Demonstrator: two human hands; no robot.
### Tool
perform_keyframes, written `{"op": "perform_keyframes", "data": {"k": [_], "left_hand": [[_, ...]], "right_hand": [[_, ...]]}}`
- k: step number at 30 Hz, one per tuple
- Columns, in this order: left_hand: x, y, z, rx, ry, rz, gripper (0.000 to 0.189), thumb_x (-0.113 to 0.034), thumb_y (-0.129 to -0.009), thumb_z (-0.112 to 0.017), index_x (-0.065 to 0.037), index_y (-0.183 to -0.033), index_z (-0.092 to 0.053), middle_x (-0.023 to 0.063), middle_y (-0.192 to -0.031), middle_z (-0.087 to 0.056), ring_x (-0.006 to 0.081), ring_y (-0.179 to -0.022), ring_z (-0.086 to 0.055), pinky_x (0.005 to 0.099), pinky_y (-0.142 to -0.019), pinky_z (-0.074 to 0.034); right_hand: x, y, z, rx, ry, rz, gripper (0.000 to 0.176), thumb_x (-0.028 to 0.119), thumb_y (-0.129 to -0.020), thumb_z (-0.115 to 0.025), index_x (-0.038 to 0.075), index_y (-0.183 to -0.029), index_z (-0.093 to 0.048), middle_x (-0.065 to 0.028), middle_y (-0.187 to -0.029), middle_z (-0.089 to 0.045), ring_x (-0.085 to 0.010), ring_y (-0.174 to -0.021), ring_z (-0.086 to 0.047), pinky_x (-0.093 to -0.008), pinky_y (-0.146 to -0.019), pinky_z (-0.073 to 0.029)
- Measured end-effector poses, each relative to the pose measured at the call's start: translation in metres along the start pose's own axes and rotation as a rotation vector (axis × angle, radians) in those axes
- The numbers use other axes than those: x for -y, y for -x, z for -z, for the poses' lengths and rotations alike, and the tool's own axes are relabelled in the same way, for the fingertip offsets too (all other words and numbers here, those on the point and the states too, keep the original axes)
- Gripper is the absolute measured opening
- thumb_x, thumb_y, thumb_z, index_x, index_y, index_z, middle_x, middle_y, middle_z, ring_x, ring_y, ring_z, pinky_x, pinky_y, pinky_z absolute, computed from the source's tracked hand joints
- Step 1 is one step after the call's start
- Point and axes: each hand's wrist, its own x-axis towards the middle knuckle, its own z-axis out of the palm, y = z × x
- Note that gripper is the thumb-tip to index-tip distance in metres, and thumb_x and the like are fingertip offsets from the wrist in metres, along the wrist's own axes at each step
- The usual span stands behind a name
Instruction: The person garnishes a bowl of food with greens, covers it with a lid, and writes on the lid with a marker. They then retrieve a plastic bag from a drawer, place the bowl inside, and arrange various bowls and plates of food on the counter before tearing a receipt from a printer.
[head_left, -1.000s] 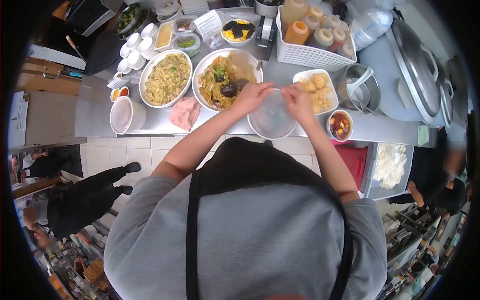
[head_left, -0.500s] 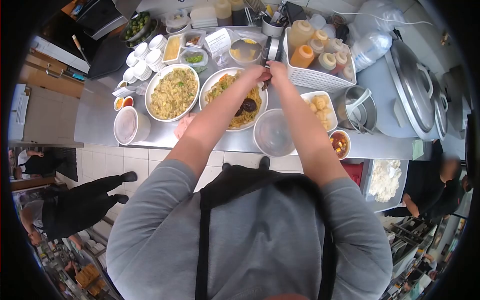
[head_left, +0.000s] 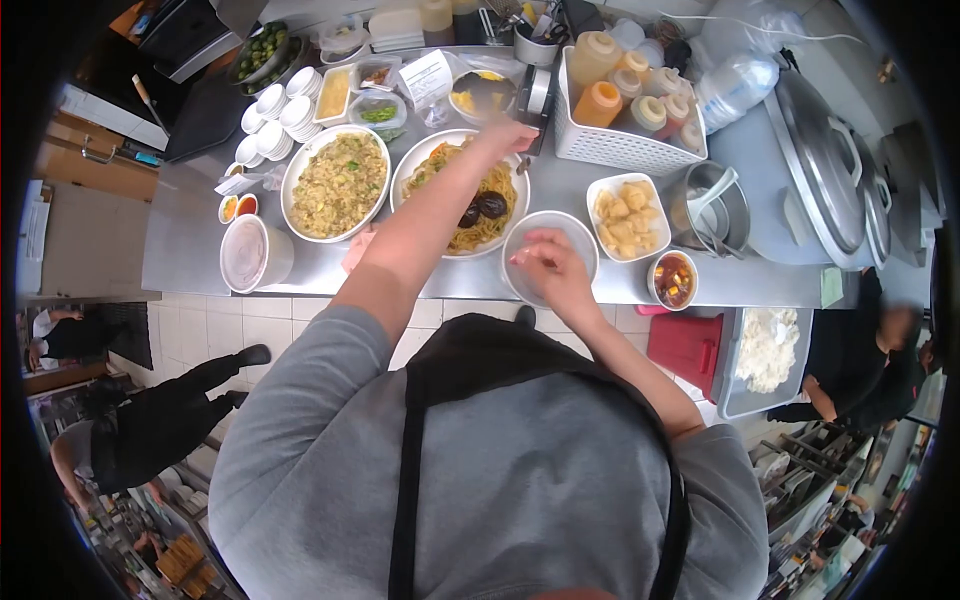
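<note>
My left hand (head_left: pixel 508 136) reaches over the plate of noodles with dark mushrooms (head_left: pixel 480 205) to the near end of the black tape dispenser (head_left: pixel 535 92); its fingers are curled, and what they grip is hidden. My right hand (head_left: pixel 546 266) lies on the lid of a clear round container (head_left: pixel 580 232) at the counter's near edge, fingers bent and apart. A small pale bit shows at its fingertips, too small to name.
On the steel counter (head_left: pixel 190 240) stand a plate of fried rice (head_left: pixel 335 182), a white lidded tub (head_left: pixel 250 255), a dish of fried pieces (head_left: pixel 628 215), a small soup bowl (head_left: pixel 673 279), a basket of sauce bottles (head_left: pixel 630 110) and stacked small bowls (head_left: pixel 283 110). Other people work below, left and right.
Both hands left the clear container for the tape dispenser. My right hand has now come back onto the lid, while the left stays at the dispenser.
</note>
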Motion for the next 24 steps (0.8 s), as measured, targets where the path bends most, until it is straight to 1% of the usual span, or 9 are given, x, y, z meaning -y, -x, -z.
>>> {"op": "perform_keyframes", "data": {"k": [2, 4, 7, 10, 12, 16, 18, 19, 24], "left_hand": [[-0.015, 0.006, -0.005, -0.064, -0.179, 0.008, 0.026, -0.021, -0.073, -0.064, 0.004, -0.08, -0.064, 0.0185, -0.087, -0.064, 0.0305, -0.082, -0.063, 0.0361, -0.075, -0.052], [-0.027, 0.003, -0.009, -0.067, -1.003, -0.088, 0.02, -0.016, -0.069, -0.063, 0.002, -0.076, -0.065, 0.0166, -0.078, -0.065, 0.0294, -0.077, -0.064, 0.033, -0.07, -0.051], [-0.006, -0.009, -0.017, -0.422, -1.017, -0.271, 0.018, -0.013, -0.067, -0.06, 0.001, -0.074, -0.065, 0.018, -0.076, -0.064, 0.0324, -0.07, -0.063, 0.031, -0.066, -0.05], [-0.01, -0.004, -0.015, -0.401, -1.098, -0.313, 0.02, -0.018, -0.068, -0.063, 0.001, -0.075, -0.065, 0.018, -0.077, -0.064, 0.0284, -0.068, -0.063, 0.0303, -0.066, -0.05], [-0.021, 0.006, -0.006, -0.167, -0.958, -0.342, 0.021, -0.019, -0.071, -0.066, 0.001, -0.076, -0.065, 0.0157, -0.079, -0.065, 0.0218, -0.072, -0.064, 0.0302, -0.069, -0.051], [-0.024, 0.066, -0.002, 0.37, 0.183, -0.098, 0.029, -0.009, -0.078, -0.063, -0.002, -0.105, -0.054, 0.0087, -0.089, -0.062, 0.0156, -0.084, -0.061, 0.0258, -0.067, -0.05], [-0.008, 0.081, -0.009, 0.394, 0.216, -0.022, 0.042, -0.005, -0.076, -0.064, -0.002, -0.114, -0.046, 0.0094, -0.094, -0.06, 0.0155, -0.086, -0.059, 0.0255, -0.069, -0.049], [0.001, 0.086, -0.014, 0.332, 0.17, -0.047, 0.042, -0.004, -0.075, -0.064, -0.002, -0.113, -0.047, 0.0094, -0.092, -0.06, 0.0159, -0.084, -0.059, 0.0264, -0.069, -0.048], [0.021, 0.092, -0.035, 0.164, -0.259, -0.145, 0.047, -0.004, -0.066, -0.07, -0.003, -0.109, -0.05, 0.0089, -0.087, -0.061, 0.0154, -0.078, -0.059, 0.0268, -0.069, -0.046]], "right_hand": [[0.005, -0.007, 0.005, 0.004, 0.059, 0.025, 0.01, 0.005, -0.071, -0.061, 0.006, -0.079, -0.068, -0.0106, -0.1, -0.055, -0.026, -0.096, -0.051, -0.0324, -0.084, -0.041], [0.012, -0.012, 0.012, 0.022, 0.019, -0.013, 0.01, 0.006, -0.075, -0.059, 0.004, -0.08, -0.067, -0.0092, -0.104, -0.052, -0.0212, -0.097, -0.05, -0.0303, -0.084, -0.04], [0.013, -0.015, 0.02, 0.032, -0.043, -0.067, 0.01, 0.007, -0.078, -0.057, 0.002, -0.08, -0.066, -0.0076, -0.107, -0.049, -0.0165, -0.098, -0.049, -0.0282, -0.085, -0.038], [0.027, -0.006, 0.022, 0.006, -0.099, -0.112, 0.01, 0.009, -0.078, -0.059, 0.002, -0.079, -0.066, -0.0067, -0.106, -0.05, -0.0161, -0.099, -0.048, -0.0285, -0.087, -0.036], [0.031, 0.008, 0.026, -0.006, -0.204, -0.129, 0.013, 0.012, -0.08, -0.06, 0.001, -0.078, -0.066, -0.0072, -0.105, -0.051, -0.0154, -0.098, -0.048, -0.0287, -0.086, -0.036], [0.004, 0.056, 0.03, 0.007, -0.211, -0.177, 0.016, 0.016, -0.081, -0.061, 0.002, -0.076, -0.065, -0.007, -0.101, -0.052, -0.0145, -0.095, -0.049, -0.028, -0.084, -0.036], [-0.013, 0.08, 0.027, 0.038, -0.177, -0.223, 0.02, 0.02, -0.081, -0.062, 0.002, -0.073, -0.065, -0.0061, -0.099, -0.054, -0.0129, -0.089, -0.05, -0.0262, -0.079, -0.038], [-0.014, 0.088, 0.024, 0.025, -0.199, -0.276, 0.018, 0.016, -0.079, -0.063, 0.001, -0.069, -0.062, -0.0036, -0.08, -0.058, -0.0126, -0.085, -0.052, -0.026, -0.078, -0.039], [-0.065, 0.097, 0.016, 0.029, -0.16, -0.421, 0.019, 0.019, -0.077, -0.066, 0.0, -0.071, -0.065, -0.0057, -0.078, -0.061, -0.0125, -0.079, -0.055, -0.0256, -0.072, -0.041]]}}
